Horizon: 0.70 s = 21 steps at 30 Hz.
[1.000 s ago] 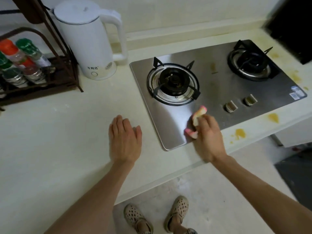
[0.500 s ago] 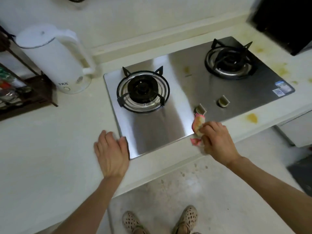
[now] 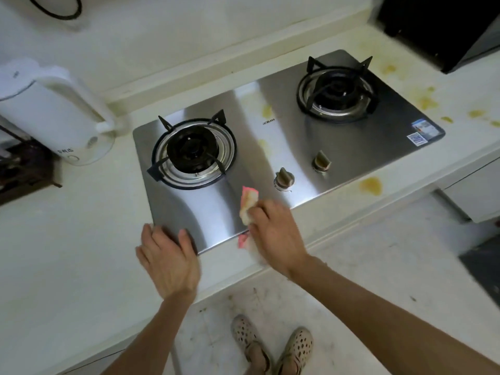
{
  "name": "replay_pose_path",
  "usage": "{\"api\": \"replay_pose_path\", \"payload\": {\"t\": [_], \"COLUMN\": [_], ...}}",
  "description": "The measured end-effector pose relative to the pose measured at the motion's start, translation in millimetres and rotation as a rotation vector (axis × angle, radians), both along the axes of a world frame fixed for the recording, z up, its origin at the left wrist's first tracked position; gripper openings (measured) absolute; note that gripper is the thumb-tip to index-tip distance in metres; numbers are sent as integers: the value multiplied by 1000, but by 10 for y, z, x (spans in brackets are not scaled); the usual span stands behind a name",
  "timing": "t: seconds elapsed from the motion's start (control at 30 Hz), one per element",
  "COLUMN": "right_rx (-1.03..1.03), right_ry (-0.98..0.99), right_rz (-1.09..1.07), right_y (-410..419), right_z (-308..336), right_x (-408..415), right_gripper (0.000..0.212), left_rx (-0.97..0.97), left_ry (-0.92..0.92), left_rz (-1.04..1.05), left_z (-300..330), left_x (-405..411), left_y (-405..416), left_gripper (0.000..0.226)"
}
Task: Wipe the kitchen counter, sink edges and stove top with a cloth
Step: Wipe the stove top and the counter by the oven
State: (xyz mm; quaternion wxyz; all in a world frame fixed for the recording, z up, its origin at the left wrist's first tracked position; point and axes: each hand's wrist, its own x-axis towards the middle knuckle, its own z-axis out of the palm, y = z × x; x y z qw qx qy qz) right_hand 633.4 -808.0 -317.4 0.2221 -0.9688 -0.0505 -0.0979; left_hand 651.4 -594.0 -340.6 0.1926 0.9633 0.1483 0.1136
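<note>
A steel two-burner stove top [image 3: 351,147] is set into the cream counter [image 3: 67,239]. My right hand [image 3: 276,234] grips a bunched pink and yellow cloth [image 3: 249,201] against the stove's front strip, just left of the left knob [image 3: 282,177]. A pink corner of the cloth hangs out below the hand over the stove's front edge. My left hand [image 3: 167,258] rests flat with straight fingers on the stove's front left corner. Yellow stains mark the steel between the burners and the counter to the right [image 3: 372,185].
A white electric kettle [image 3: 54,112] stands left of the stove, with a dark rack [image 3: 24,169] beside it. A black appliance [image 3: 443,25] sits at the back right corner. The left burner [image 3: 192,152] and right burner [image 3: 336,90] carry black pan supports. The counter's front edge runs just below my hands.
My right hand slid the cloth right along the stove's front, then back left of the knob. My left hand moved from the counter onto the stove's front left corner. The view shifted right.
</note>
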Motion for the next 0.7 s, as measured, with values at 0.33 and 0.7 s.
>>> {"api": "replay_pose_path", "payload": {"t": [0.33, 0.7], "right_rx": [-60, -124], "right_ry": [-3, 14], "right_rz": [-92, -220], "right_y": [-1085, -1326], "right_z": [-124, 1], "right_x": [-108, -118], "right_gripper": [39, 21], "left_rx": [-79, -58], "left_ry": [21, -11], "left_rz": [-75, -389], "left_z": [45, 283], "left_x": [35, 301], "left_y": [6, -716], "left_gripper": [54, 43]}}
